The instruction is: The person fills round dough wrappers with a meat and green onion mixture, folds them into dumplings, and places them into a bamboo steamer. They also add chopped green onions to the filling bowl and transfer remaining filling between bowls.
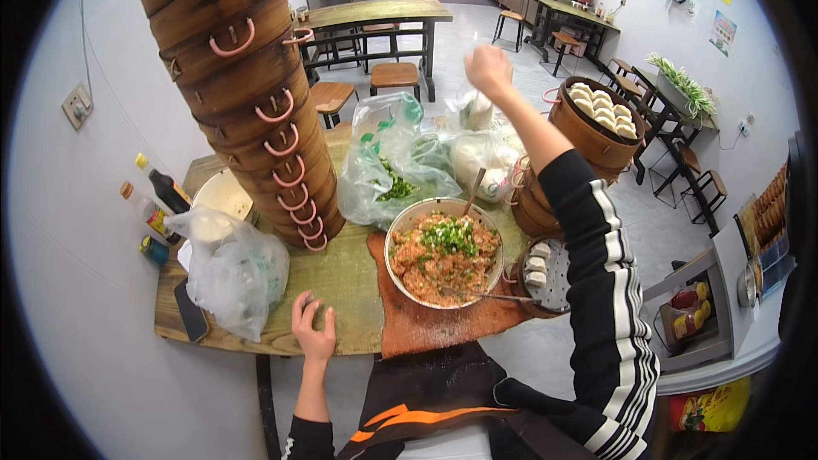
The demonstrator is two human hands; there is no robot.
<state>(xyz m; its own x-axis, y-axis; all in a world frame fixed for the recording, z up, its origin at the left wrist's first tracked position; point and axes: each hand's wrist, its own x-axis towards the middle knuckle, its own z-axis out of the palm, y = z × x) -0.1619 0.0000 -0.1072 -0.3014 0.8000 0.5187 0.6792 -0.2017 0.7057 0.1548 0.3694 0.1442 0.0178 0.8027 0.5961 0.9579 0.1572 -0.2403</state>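
My right hand is raised past the far side of the table, fingers curled, gripping the top of a clear plastic bag with pale contents. My left hand rests near the table's front edge, fingers apart and holding nothing. Between the arms stands a bowl of orange-pink minced filling topped with chopped green onion; a spoon or similar handle leans at its back, and a thin metal utensil lies across its front. Right of the bowl, a steamer holds several white dumplings.
A tall stack of bamboo steamers rises at left. More steamers stand at right, with dumplings on top. Plastic bags fill the back. A tied bag, a phone and bottles occupy the left side.
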